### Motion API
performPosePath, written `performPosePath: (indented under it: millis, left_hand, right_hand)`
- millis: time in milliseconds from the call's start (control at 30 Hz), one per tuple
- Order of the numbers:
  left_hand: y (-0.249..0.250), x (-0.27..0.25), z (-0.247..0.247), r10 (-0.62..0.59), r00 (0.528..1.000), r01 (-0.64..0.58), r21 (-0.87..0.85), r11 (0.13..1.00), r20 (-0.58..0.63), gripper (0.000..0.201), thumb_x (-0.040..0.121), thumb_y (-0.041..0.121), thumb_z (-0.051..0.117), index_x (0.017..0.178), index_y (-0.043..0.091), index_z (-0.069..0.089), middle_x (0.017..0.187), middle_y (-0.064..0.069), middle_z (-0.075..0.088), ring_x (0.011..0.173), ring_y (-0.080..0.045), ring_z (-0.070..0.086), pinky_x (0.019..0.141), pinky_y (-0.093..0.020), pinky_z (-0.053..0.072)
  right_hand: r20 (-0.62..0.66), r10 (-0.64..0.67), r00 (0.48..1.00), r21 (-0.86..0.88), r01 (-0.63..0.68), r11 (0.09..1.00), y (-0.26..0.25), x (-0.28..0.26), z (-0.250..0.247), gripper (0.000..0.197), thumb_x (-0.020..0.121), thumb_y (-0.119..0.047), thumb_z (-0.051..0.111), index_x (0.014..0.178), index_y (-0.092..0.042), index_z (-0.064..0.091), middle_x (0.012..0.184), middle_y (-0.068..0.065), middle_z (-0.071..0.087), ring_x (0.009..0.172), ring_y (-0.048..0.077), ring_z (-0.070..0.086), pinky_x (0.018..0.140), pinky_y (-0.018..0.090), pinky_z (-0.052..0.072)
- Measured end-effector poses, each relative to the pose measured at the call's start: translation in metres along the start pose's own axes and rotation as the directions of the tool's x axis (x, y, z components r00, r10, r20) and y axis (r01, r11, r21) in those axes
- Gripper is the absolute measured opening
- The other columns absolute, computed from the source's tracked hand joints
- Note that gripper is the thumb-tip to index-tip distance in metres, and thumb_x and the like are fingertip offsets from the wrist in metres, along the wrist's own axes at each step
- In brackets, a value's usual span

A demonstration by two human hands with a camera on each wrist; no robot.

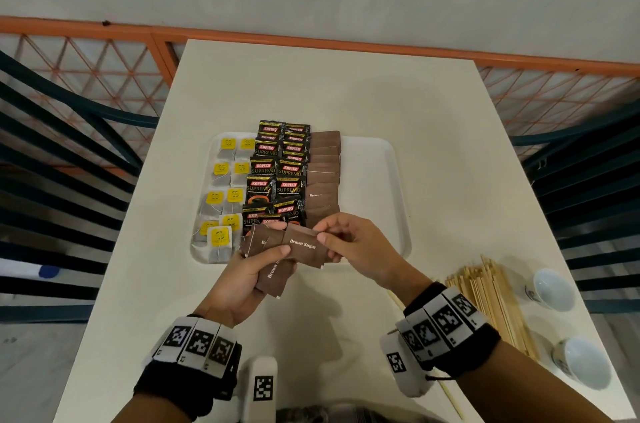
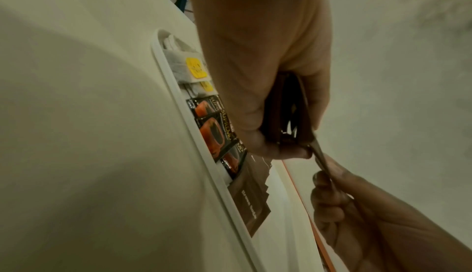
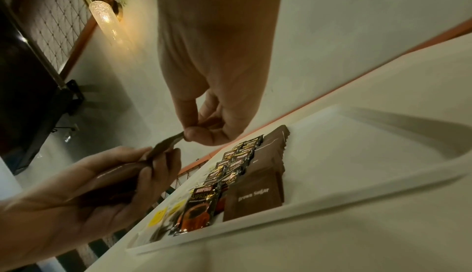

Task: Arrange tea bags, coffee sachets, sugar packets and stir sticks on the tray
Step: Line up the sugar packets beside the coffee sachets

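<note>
A small stack of brown sugar packets (image 1: 273,261) is gripped in the left hand (image 1: 242,279), with the thumb curled over the top. The top packet (image 1: 304,246) is pinched at its right end by the thumb and finger of the right hand (image 1: 356,249). Both hands are held just above the near edge of the white tray (image 1: 381,180) on the bench (image 1: 346,93). On the tray, tea bags (image 1: 225,194), coffee sachets (image 1: 277,177) and more sugar packets (image 1: 323,173) are laid in rows. Stir sticks (image 1: 491,298) are piled on the bench to the right.
</note>
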State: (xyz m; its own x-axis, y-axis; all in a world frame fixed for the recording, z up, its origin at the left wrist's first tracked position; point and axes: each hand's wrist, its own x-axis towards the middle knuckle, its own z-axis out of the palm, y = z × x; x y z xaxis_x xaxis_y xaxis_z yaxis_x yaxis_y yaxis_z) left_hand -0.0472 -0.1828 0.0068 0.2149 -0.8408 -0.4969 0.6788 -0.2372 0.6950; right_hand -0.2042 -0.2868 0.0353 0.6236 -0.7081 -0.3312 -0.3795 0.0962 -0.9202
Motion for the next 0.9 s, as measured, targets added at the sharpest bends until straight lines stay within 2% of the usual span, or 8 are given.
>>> performPosePath:
  millis: [133, 267, 367, 433, 533, 700, 900]
  left_hand:
    - [-0.004, 0.002, 0.006, 0.047, 0.997, -0.045, 0.037, 0.998, -0.066, 0.030, 0.083, -0.009, 0.054, 0.100, 0.014, 0.062, 0.082, -0.004, 0.074, 0.072, -0.014, 0.070, 0.060, -0.026, 0.057]
    - [-0.003, 0.004, 0.004, 0.033, 0.995, -0.038, -0.056, 0.998, -0.096, 0.027, 0.084, -0.001, 0.055, 0.104, 0.017, 0.061, 0.085, -0.007, 0.073, 0.074, -0.020, 0.070, 0.067, -0.029, 0.059]
    - [0.003, 0.001, -0.001, 0.023, 0.997, -0.035, -0.165, 0.986, -0.071, 0.024, 0.083, 0.006, 0.054, 0.103, 0.017, 0.060, 0.088, -0.012, 0.071, 0.076, -0.025, 0.070, 0.067, -0.030, 0.058]
    - [0.008, -0.001, -0.005, 0.016, 0.999, -0.025, -0.228, 0.973, -0.041, 0.023, 0.082, 0.008, 0.053, 0.103, 0.016, 0.059, 0.089, -0.015, 0.069, 0.078, -0.027, 0.069, 0.069, -0.031, 0.058]
    - [0.011, -0.001, -0.009, 0.007, 1.000, -0.010, -0.303, 0.953, -0.013, 0.025, 0.088, 0.007, 0.043, 0.109, 0.015, 0.055, 0.093, -0.017, 0.065, 0.082, -0.029, 0.066, 0.071, -0.032, 0.058]
    - [0.012, -0.001, -0.007, 0.010, 1.000, -0.006, -0.306, 0.952, 0.013, 0.031, 0.081, 0.005, 0.044, 0.108, 0.014, 0.056, 0.093, -0.018, 0.066, 0.081, -0.029, 0.068, 0.074, -0.034, 0.057]
    - [0.009, 0.000, -0.008, -0.012, 0.999, 0.023, -0.320, 0.947, 0.037, 0.034, 0.077, 0.007, 0.047, 0.109, 0.014, 0.056, 0.095, -0.019, 0.067, 0.081, -0.030, 0.067, 0.074, -0.034, 0.057]
  right_hand:
    - [-0.002, 0.033, 0.999, 0.141, -0.032, 0.989, 0.006, -0.001, 0.008, 0.016, 0.086, -0.008, 0.063, 0.100, -0.013, 0.057, 0.090, 0.002, 0.066, 0.074, 0.010, 0.062, 0.060, 0.016, 0.052]
    - [-0.103, 0.100, 0.990, 0.288, -0.066, 0.955, 0.014, 0.011, 0.000, 0.017, 0.088, 0.000, 0.057, 0.099, -0.012, 0.060, 0.093, 0.004, 0.064, 0.075, 0.012, 0.061, 0.057, 0.015, 0.051]
    - [-0.180, 0.143, 0.973, 0.343, -0.074, 0.936, 0.019, 0.024, -0.017, 0.020, 0.088, 0.002, 0.055, 0.095, -0.015, 0.062, 0.089, 0.005, 0.063, 0.076, 0.014, 0.061, 0.056, 0.014, 0.049]
    - [-0.200, 0.170, 0.965, 0.303, -0.104, 0.947, 0.023, 0.029, -0.024, 0.019, 0.087, 0.002, 0.056, 0.096, -0.014, 0.061, 0.086, 0.007, 0.064, 0.074, 0.015, 0.061, 0.057, 0.016, 0.049]
    - [-0.207, 0.202, 0.957, 0.234, -0.152, 0.960, 0.028, 0.034, -0.026, 0.018, 0.086, -0.001, 0.061, 0.095, -0.015, 0.056, 0.086, 0.012, 0.065, 0.071, 0.015, 0.061, 0.058, 0.018, 0.049]
    - [-0.264, 0.179, 0.948, 0.030, -0.177, 0.984, 0.035, 0.041, -0.017, 0.022, 0.082, -0.010, 0.068, 0.093, -0.020, 0.051, 0.076, 0.007, 0.064, 0.072, 0.016, 0.059, 0.068, 0.023, 0.049]
    - [-0.341, 0.073, 0.937, -0.162, -0.135, 0.977, 0.039, 0.043, -0.014, 0.029, 0.080, -0.013, 0.070, 0.100, -0.015, 0.050, 0.068, -0.003, 0.054, 0.065, 0.006, 0.051, 0.061, 0.011, 0.038]
